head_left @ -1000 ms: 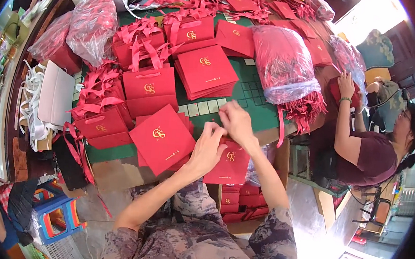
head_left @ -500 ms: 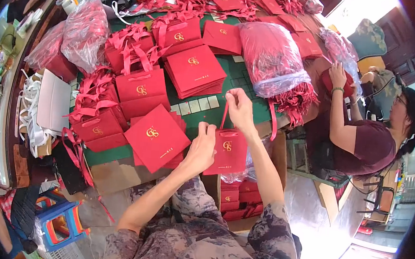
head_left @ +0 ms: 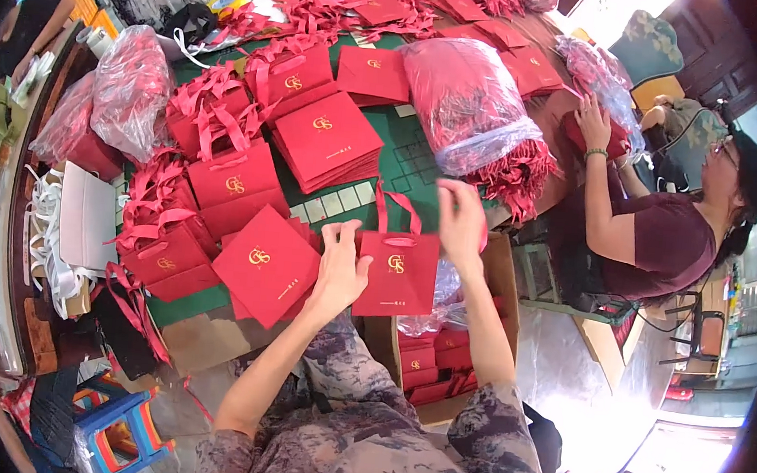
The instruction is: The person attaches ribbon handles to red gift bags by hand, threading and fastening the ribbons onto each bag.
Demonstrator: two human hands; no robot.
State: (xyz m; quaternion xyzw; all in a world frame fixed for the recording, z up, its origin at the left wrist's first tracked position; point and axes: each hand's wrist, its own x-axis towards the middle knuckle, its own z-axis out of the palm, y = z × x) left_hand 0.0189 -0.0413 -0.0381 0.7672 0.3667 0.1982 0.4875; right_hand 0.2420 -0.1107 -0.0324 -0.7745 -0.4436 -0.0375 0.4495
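Green-topped counter (head_left: 412,155) spread wide under heaps of red paper gift bags, its mat ruled in a pale grid. Clear plastic sacks of red stock lay on it: a big one (head_left: 464,110) at the middle right with ribbon ends spilling out below, another (head_left: 128,83) at the far left. Flat stack of red bags (head_left: 328,139) sat at the counter's centre; upright bags with ribbon handles (head_left: 232,176) crowded to its left. One folded flat bag (head_left: 265,263) lay at the near edge, just left of the wearer's hands. Cardboard box (head_left: 426,365) stood open below the counter edge, holding more small red bags. A co-worker in a maroon shirt (head_left: 662,245) sat at the right side, one hand on a plastic sack there. Blue and orange stool (head_left: 120,416) stood at lower left.

Small red gift bag (head_left: 396,273) with a gold emblem was held up above the box, at the near counter edge, handles upward. Left hand (head_left: 340,269) gripped its left edge, fingers closed on the paper. Right hand (head_left: 461,221) was raised at the bag's upper right corner by the ribbon handle (head_left: 396,209), blurred; grip could not be told
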